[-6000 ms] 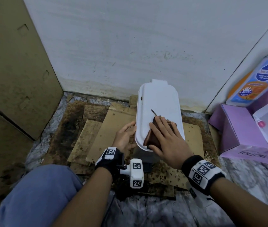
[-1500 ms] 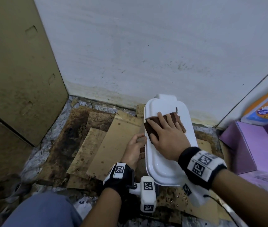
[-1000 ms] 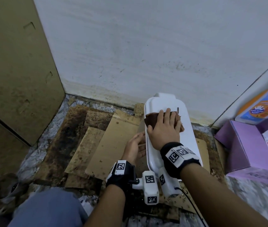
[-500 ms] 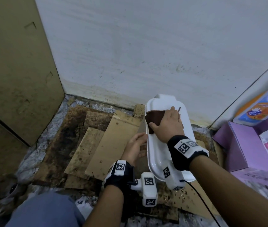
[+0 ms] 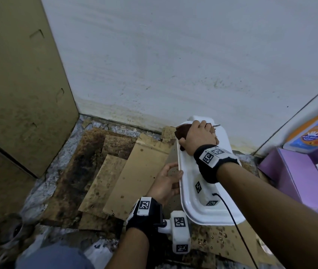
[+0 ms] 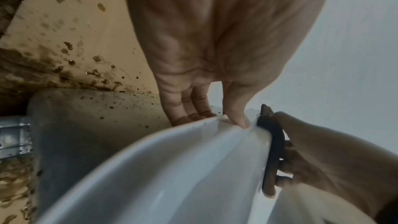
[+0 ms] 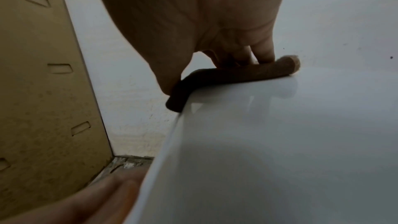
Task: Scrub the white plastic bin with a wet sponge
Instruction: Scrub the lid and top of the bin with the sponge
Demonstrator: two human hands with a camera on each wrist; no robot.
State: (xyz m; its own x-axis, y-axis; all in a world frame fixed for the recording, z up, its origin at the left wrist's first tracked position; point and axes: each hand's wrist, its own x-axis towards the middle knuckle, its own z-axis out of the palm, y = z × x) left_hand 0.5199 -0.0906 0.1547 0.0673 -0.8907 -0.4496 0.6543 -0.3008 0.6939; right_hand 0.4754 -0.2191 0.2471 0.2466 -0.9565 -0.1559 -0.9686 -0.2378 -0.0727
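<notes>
Your right hand presses a brown sponge against the far end of the white bin, close to the wall. The fingers bear down on top of the sponge with the thumb at its left edge; in the right wrist view the sponge lies flat on the white surface and bends down over the bin's left rim, where the thumb meets it. The fingers are bent over the sponge and hold it to the surface. Your left hand steadies the bin at its left rim, about midway along its length. In the left wrist view the thumb sits on top of the rim and the fingers reach underneath it, so the rim is pinched between them. The bin lies on the floor with its long axis running from near to far; its far end is near the wall and its near end overhangs wet, spotted cardboard. Flattened sheets of that cardboard, stained dark in places, cover the floor to the left of the bin and under it. A tall brown cardboard panel stands at the left, meeting the wall in the far left corner. At the right stand a purple box and, beyond it, a package printed in orange and blue. Each wrist wears a black band with a white marked camera unit; a thin black cable trails from the right one across the near end of the bin.
</notes>
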